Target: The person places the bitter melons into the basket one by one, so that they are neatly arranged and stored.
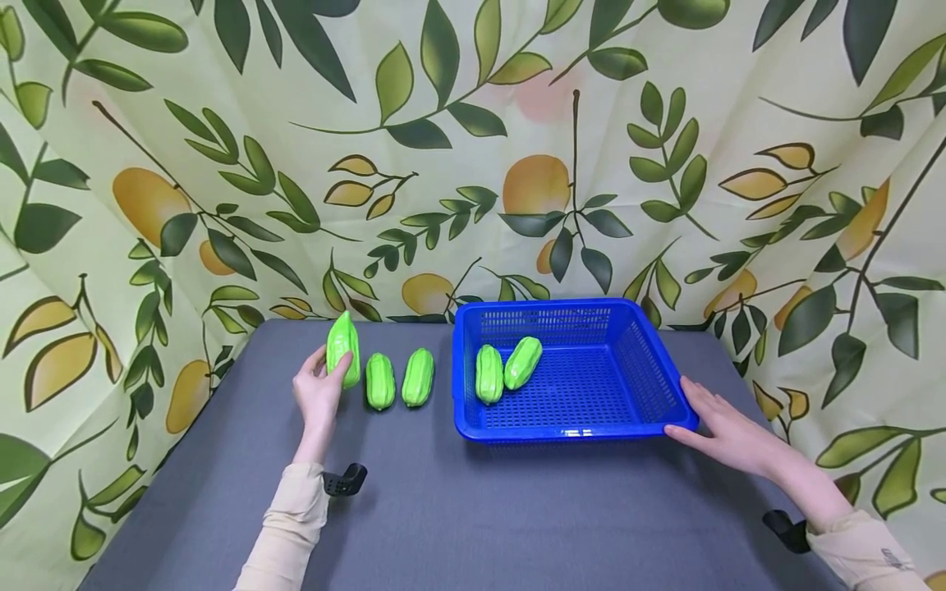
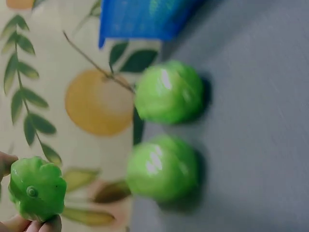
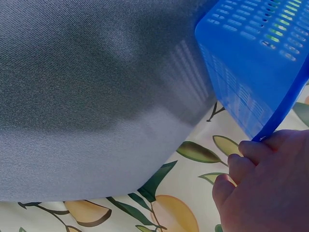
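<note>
My left hand [image 1: 321, 388] holds a glossy green, ridged, oblong fruit [image 1: 343, 349] above the table, its pointed end up. In the left wrist view the lower end of this fruit [image 2: 37, 189] shows a lobed outline and a small nub. Two similar green fruits [image 1: 380, 382] [image 1: 418, 377] lie on the table just right of that hand. Inside the blue plastic basket [image 1: 569, 432] are two more fruits [image 1: 489, 374] [image 1: 523, 363], at its left side. My right hand [image 1: 727, 431] touches the basket's front right corner, thumb at the front and fingers along the outer side.
A grey cloth [image 1: 473, 509] covers the table. Behind and beside it hangs a curtain [image 1: 458, 197] printed with leaves and fruit. The basket's perforated wall [image 3: 246, 43] rises near the table's edge. Each wrist wears a black camera band [image 1: 345, 480].
</note>
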`<state>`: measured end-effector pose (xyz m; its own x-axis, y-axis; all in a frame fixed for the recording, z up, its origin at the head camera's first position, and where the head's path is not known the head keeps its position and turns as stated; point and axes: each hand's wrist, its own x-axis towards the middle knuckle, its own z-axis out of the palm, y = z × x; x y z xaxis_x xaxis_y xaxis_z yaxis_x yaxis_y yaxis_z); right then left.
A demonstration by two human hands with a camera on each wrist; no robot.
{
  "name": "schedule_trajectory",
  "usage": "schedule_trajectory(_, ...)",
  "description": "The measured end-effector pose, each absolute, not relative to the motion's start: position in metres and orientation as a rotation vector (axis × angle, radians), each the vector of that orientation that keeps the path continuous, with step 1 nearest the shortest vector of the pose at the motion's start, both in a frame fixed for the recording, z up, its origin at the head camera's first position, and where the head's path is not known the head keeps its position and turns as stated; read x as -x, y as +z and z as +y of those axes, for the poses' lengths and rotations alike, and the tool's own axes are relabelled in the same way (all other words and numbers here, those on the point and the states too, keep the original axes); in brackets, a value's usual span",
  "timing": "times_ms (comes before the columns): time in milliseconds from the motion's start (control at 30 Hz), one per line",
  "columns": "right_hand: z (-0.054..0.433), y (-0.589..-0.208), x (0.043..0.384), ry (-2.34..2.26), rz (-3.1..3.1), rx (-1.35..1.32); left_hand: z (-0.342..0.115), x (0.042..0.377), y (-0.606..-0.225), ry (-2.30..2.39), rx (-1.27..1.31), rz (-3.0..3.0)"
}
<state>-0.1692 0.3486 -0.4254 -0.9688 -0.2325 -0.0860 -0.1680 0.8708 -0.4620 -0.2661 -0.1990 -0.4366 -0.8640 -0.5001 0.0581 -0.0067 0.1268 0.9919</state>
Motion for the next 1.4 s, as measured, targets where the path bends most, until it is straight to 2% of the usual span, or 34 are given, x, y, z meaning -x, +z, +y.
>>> schedule_trajectory(400,0.345,-0.427,0.170,-0.683,2.901,0.297,-0.151,0.272,-0.400,-1.924,-0.267,-2.014)
schedule_trajectory(1000,0.346,-0.425,0.171,-0.680,2.897,0.300,-0.114,0.283,-0.375,-2.047,-0.123,-1.984)
schedule_trajectory(1400,0.347,-0.424,0.169,-0.689,2.895,0.302,-0.098,0.282,-0.373,-2.035,-0.087,-2.007)
